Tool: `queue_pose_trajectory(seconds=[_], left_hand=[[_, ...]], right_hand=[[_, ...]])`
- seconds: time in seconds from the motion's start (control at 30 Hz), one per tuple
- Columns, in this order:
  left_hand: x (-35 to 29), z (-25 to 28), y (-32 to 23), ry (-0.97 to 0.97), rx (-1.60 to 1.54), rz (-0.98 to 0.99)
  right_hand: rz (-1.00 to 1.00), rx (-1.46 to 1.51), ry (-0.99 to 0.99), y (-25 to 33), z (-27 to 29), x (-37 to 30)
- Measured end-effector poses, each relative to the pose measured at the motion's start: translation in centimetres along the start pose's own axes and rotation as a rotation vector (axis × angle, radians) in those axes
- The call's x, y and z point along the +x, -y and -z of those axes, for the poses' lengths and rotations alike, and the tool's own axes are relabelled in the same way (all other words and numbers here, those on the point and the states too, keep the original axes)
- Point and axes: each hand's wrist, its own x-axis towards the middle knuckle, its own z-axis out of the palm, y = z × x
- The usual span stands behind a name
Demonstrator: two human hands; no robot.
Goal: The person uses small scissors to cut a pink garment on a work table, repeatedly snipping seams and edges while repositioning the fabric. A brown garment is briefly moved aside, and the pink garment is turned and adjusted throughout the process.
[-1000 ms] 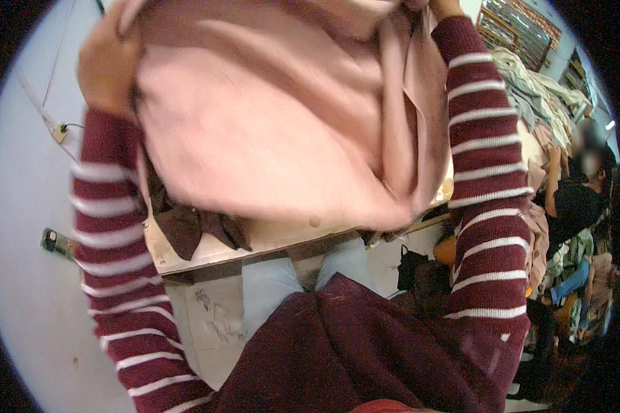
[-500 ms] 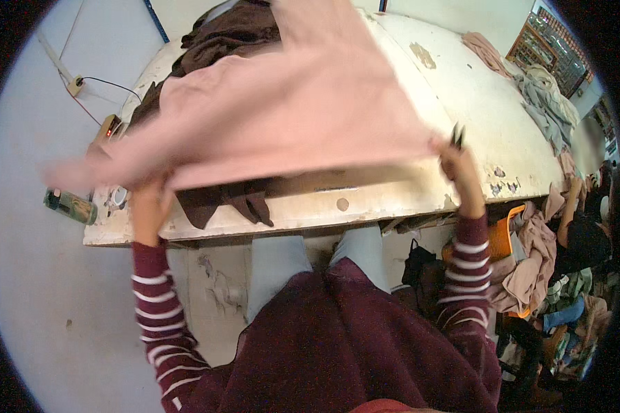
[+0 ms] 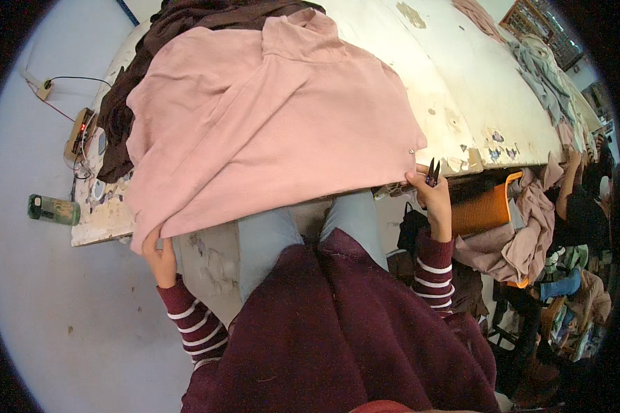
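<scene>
A pink high-necked top (image 3: 289,124) lies spread over the near part of the table, its collar pointing away from me and its lower edge hanging over the table's front. My left hand (image 3: 160,260) pinches the near left corner of that edge. At the right corner, my right hand (image 3: 430,196) grips the fabric between thumb and fingers. Small dark thread snips (image 3: 432,172) are also held in my right hand, blades pointing up. Beneath and behind the top, at the far left, is a dark brown garment (image 3: 117,113), partly covered.
The worn white table (image 3: 455,89) has peeling patches. On its left stand a power strip (image 3: 80,134) and a green container (image 3: 54,209) at the edge. An orange basket (image 3: 479,206) with pink cloth (image 3: 523,241) is at right, near another person's arm (image 3: 568,182). Grey garments (image 3: 541,82) lie far right.
The pink top was lifted and blurred by motion; now it lies flatter, nearer to me. Both hands have come down toward me, still on its edge, the right one also moving left.
</scene>
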Motion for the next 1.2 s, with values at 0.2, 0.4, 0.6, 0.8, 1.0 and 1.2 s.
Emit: queue_pose_trajectory(seconds=[0.2, 0.4, 0.6, 0.8, 1.0, 1.2], left_hand=[[-1.3, -1.1, 0.1, -0.056, 0.27, -0.108], [-2.1, -6.1, -2.3, -0.179, 0.377, -0.573], [0.9, -5.7, -3.7, -0.168, 0.194, -0.441], [4.7, -2.4, -4.3, -0.124, -0.163, -0.016], [5.3, -3.4, -4.5, -0.143, -0.155, 0.016], [5.4, -4.8, -3.6, -0.197, -0.16, 0.075]], right_hand=[[0.314, -0.36, -0.243, -0.1, -0.6, -1.7], [0.668, -0.39, 0.158, 0.4, -6.7, -4.2], [0.741, -0.453, 0.315, -0.6, -12.9, -4.6], [0.838, -0.322, 0.091, -0.2, -9.6, -4.2], [0.245, -0.242, -0.093, -0.6, -4.8, -3.3], [0.128, -0.337, 0.2, -3.3, -8.7, -4.0]])
